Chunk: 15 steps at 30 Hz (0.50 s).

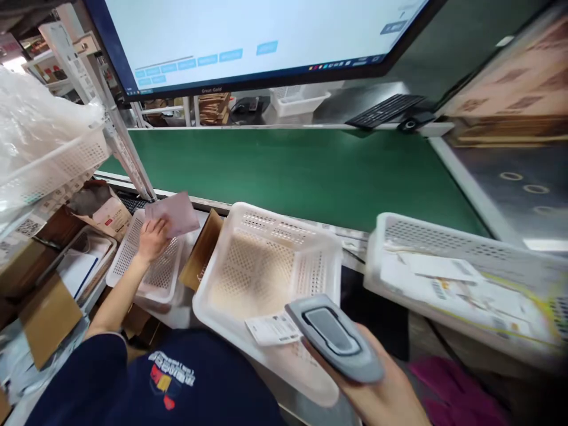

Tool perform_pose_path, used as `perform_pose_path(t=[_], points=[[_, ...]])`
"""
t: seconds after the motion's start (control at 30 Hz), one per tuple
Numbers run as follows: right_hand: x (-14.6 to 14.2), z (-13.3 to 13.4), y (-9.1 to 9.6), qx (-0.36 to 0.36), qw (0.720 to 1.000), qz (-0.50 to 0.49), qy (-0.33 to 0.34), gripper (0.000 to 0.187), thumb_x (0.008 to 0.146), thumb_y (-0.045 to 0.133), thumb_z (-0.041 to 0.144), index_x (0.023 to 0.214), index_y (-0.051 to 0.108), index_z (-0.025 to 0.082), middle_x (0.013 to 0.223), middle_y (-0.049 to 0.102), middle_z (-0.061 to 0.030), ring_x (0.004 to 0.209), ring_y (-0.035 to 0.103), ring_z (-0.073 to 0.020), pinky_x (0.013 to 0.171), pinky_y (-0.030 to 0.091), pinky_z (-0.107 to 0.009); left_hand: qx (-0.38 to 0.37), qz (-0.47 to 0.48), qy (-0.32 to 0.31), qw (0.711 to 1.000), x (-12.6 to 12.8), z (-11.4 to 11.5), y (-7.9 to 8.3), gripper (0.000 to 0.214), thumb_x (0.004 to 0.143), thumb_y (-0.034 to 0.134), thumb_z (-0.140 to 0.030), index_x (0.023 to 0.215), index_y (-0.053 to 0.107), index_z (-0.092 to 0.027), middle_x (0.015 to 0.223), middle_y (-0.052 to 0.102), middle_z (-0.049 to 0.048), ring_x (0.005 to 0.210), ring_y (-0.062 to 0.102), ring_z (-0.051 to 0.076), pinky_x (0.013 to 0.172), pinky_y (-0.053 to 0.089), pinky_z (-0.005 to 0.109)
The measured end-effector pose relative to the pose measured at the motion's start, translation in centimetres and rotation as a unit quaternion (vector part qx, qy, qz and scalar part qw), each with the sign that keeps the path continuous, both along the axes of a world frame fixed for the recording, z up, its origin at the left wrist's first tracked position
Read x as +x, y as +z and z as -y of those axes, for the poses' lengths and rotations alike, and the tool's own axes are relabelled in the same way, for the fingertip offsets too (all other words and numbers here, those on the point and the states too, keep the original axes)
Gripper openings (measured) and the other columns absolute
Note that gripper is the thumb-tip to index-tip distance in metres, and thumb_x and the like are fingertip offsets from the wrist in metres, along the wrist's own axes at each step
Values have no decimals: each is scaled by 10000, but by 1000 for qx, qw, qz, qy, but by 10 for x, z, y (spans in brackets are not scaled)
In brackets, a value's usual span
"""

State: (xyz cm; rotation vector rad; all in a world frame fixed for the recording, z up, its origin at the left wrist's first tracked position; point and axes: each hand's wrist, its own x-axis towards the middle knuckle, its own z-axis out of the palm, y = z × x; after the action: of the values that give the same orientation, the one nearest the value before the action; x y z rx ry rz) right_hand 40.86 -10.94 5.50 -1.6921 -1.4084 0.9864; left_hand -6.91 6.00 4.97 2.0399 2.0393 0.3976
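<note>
L hand [153,239], fingers curled, grips pink pkt [181,213] by sm. basket's [162,275] far edge; R hand [391,378], wrapped round grey scanner [335,334], nr lg. basket's [252,272] R edge.

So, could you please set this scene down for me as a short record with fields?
Left hand: holds a flat, pale pinkish packet above the small white perforated plastic basket
Right hand: grips a grey, rounded handheld device over the large white perforated plastic basket
By the device's front end: white printed label; whether held, cannot tell
Far right: third white plastic basket, containing white packages
Behind baskets: long, flat green surface
Above: lit, black-framed monitor
</note>
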Motion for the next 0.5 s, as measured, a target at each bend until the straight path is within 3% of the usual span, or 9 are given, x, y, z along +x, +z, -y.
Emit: perform_pose_path(t=[0.13,0.27,0.37,0.5], points=[[0,-51,60,120,979,39,158,275,930,751,519,1043,796,272,1075,787,-119,919,780,-312,820,663,-412,-46,3,-103,994,15,1,46,419,1228,521,-361,1545,795,-355,1750,656,77,1700,564,352,1436,391,671],[-16,-79,126,144,955,96,241,183,913,699,404,984,788,260,1045,761,-99,862,760,-271,731,622,-366,-75,46,-226,970,56,-2,75,376,1207,582,-461,1481,837,-425,1621,765,50,1601,678,318,1333,552,548],[-29,-83,159,153,947,107,263,153,867,692,363,955,763,261,1019,761,-86,836,748,-261,715,597,-357,-78,75,-314,943,91,-1,79,359,1187,596,-424,1434,857,-428,1587,789,42,1568,707,291,1246,620,450],[-35,-84,165,127,951,91,265,225,865,764,417,1014,779,250,1028,804,-81,901,770,-294,779,597,-379,-95,77,-419,900,124,0,69,376,1155,587,-314,1372,883,-394,1552,811,52,1612,662,281,1239,629,410]])
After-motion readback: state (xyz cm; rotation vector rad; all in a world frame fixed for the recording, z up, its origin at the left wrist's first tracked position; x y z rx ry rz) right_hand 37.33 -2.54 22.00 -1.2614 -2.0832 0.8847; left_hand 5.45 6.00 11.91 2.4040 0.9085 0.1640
